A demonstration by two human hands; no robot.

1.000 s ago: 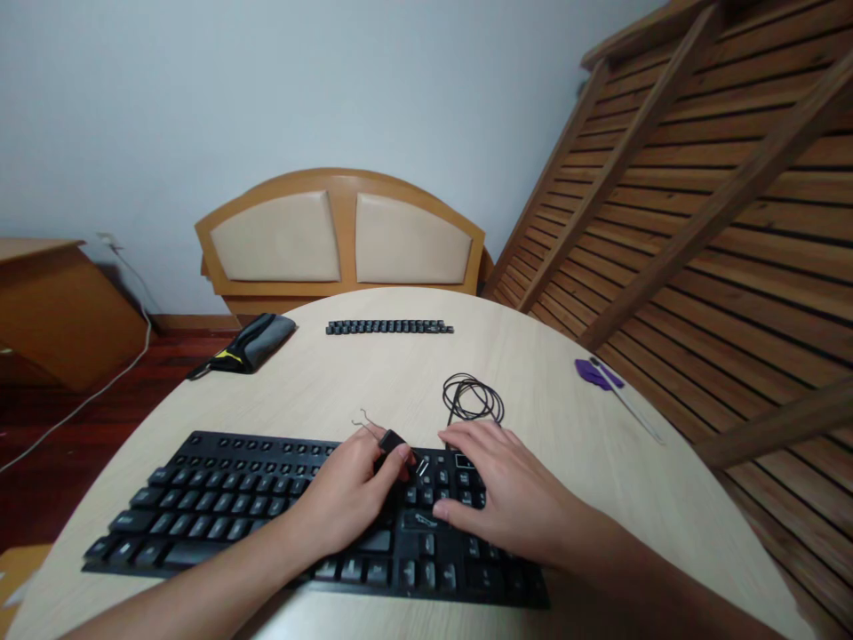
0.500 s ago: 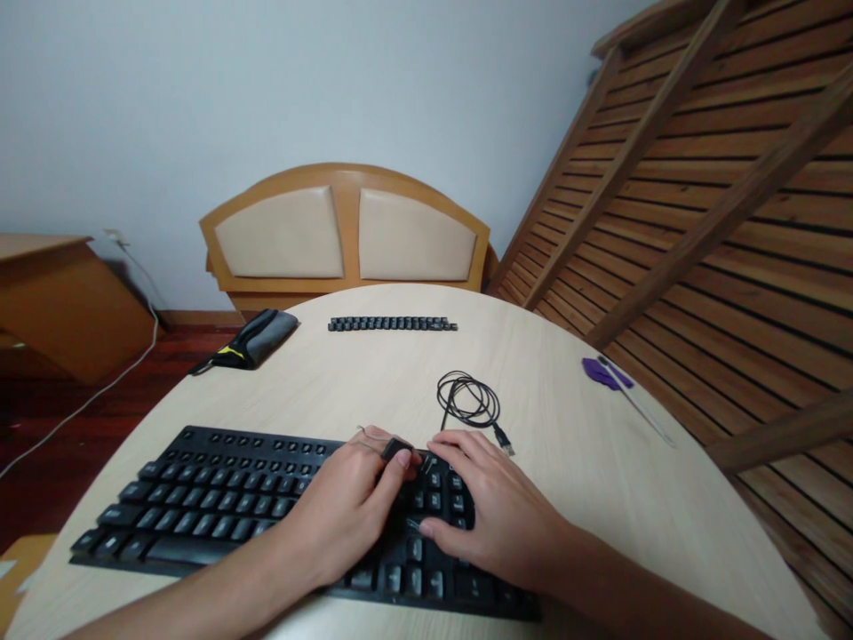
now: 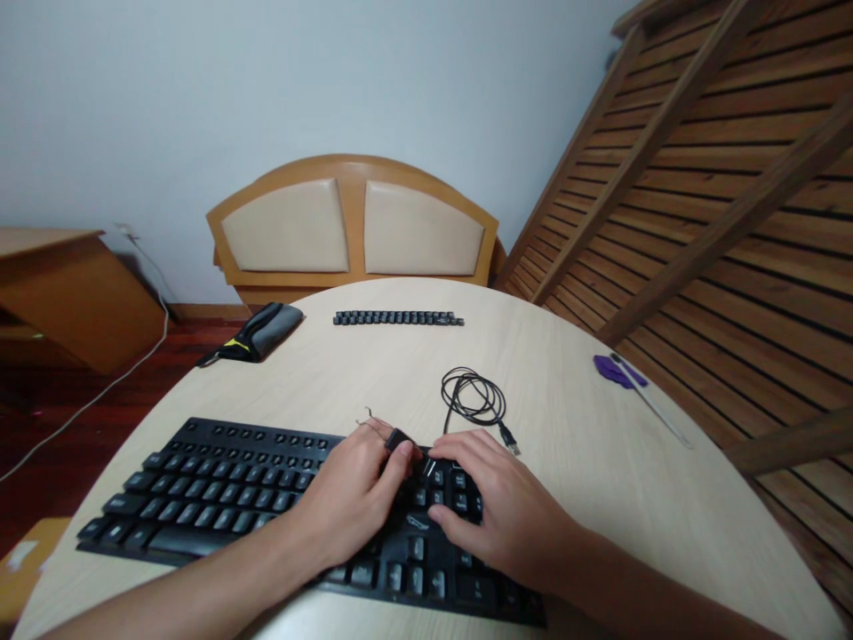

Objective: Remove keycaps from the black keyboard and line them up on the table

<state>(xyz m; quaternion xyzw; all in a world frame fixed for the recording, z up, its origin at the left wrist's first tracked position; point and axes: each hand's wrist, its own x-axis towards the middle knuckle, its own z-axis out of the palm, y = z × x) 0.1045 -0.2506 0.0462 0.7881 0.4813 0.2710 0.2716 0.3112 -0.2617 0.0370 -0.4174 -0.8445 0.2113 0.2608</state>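
A black keyboard (image 3: 219, 489) lies on the pale table before me, and some of its keys lack caps in the two back rows. My left hand (image 3: 363, 480) is closed over the right-middle part of it, pinching a keycap puller (image 3: 398, 439) with a black grip. Thin bent wires stick out behind the fingers to the left; the puller's other end is partly hidden near the number pad. My right hand (image 3: 499, 498) rests over the keyboard's right end, its fingers at the back edge and its thumb apart over the keys.
Removed keycaps (image 3: 400, 317) stand in rows at the back of the table (image 3: 566, 418). A coiled USB cable (image 3: 474, 396) lies behind my right hand. At the left edge is a black-and-grey pouch (image 3: 270, 331); at the right, a purple cloth (image 3: 618, 371) with a thin stick (image 3: 657, 409).
The view has shifted slightly. The wires behind my left hand now stand out more. Both hands stay at nearly the same place on the keyboard.
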